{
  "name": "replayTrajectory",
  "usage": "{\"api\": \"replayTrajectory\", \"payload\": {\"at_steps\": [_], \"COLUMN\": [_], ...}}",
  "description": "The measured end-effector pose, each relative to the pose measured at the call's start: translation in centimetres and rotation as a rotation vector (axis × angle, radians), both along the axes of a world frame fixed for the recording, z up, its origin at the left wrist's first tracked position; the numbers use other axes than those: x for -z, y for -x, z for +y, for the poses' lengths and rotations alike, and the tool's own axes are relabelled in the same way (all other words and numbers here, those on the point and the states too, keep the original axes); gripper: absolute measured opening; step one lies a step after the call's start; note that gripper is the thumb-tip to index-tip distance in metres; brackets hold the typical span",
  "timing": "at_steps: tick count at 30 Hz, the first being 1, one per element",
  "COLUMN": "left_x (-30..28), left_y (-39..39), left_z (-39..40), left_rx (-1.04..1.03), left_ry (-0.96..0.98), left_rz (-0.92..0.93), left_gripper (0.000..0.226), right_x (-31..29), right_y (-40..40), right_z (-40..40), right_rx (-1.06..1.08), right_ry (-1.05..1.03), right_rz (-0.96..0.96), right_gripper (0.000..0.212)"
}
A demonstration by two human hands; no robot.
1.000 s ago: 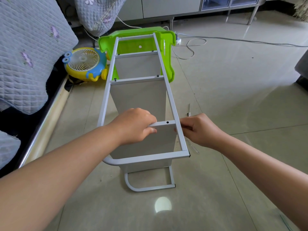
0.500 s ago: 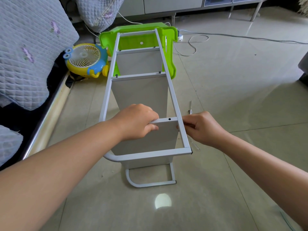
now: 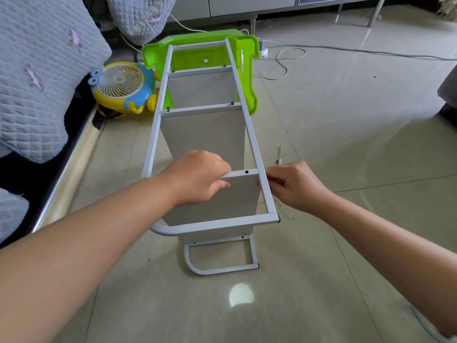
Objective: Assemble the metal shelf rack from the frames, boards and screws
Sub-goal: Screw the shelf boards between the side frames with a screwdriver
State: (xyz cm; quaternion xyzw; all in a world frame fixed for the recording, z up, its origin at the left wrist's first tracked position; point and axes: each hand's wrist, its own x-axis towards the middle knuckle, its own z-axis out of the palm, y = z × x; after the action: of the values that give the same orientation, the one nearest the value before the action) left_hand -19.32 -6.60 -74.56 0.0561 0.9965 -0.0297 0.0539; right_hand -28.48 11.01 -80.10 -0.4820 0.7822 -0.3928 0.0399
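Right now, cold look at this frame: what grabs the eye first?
The white metal rack lying on its side mid-floor, with both hands at its nearest board: the left hand grips the board's top edge, the right hand pinches at the frame rail. Behind its far end stands a bright green plastic stool, and to the left, by the quilted sofa, a yellow-and-blue cartoon fan. A screwdriver lies on the tiles just beyond the right hand.

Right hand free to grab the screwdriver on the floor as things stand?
Probably not yet: the right hand pinches the frame rail at the board. The screwdriver lies just beyond it, nothing between.
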Motion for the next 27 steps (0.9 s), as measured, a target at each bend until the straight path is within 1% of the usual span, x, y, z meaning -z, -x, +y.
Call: {"api": "replayTrajectory", "payload": {"at_steps": [4, 8, 18, 22, 27], "left_x": [-0.05, -0.1, -0.28, -0.37, -0.14], "left_y": [0.19, 0.23, 0.14, 0.14, 0.22], "left_z": [0.01, 0.02, 0.13, 0.07, 0.07], "left_rx": [0.003, 0.001, 0.019, 0.013, -0.012], "left_ry": [-0.001, -0.002, 0.03, -0.002, -0.051], "left_rz": [-0.024, -0.025, -0.053, -0.078, -0.092], "left_gripper": [0.031, 0.032, 0.03, 0.024, 0.026], "right_x": [-0.13, -0.24, -0.52, -0.59, -0.71], "right_y": [0.06, 0.09, -0.02, -0.11, -0.11], "right_z": [0.12, 0.02, 0.05, 0.18, 0.18], "right_rx": [-0.031, -0.013, -0.028, -0.019, -0.023], "right_ry": [-0.015, -0.035, -0.039, -0.046, -0.051], "right_rz": [-0.003, 0.005, -0.001, -0.014, -0.014], "right_gripper": [0.023, 0.027, 0.027, 0.029, 0.028]}}
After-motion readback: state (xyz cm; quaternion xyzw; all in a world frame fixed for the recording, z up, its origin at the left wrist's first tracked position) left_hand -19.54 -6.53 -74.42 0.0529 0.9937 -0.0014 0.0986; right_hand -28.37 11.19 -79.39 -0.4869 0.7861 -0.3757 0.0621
